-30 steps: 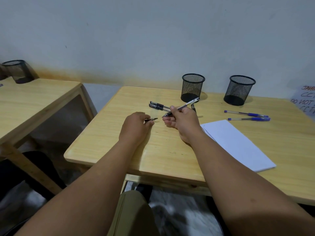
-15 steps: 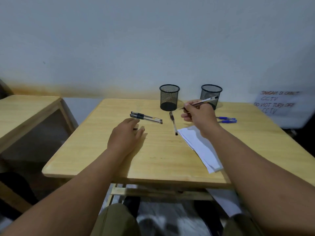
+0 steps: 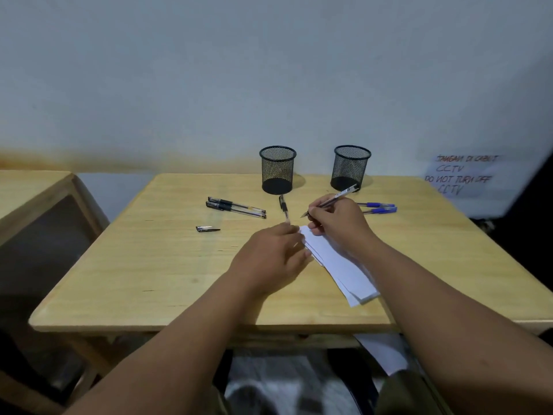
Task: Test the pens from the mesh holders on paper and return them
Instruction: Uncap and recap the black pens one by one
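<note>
While your right hand (image 3: 338, 218) pinches an uncapped pen (image 3: 332, 202) above the far end of the paper (image 3: 338, 262), your left hand (image 3: 273, 253) rests with relaxed fingers on the paper's left edge; its cap (image 3: 208, 228) lies toward the surface's (image 3: 149, 265) left side, both mesh holders (image 3: 277, 169) by the far edge

Only readable text: handwritten paper sign (image 3: 460, 176) on the wall, far right beyond my right hand (image 3: 338, 217): "JANGAN DI CABUT CCTV / DO NOT TURN OFF CCTV".
</note>
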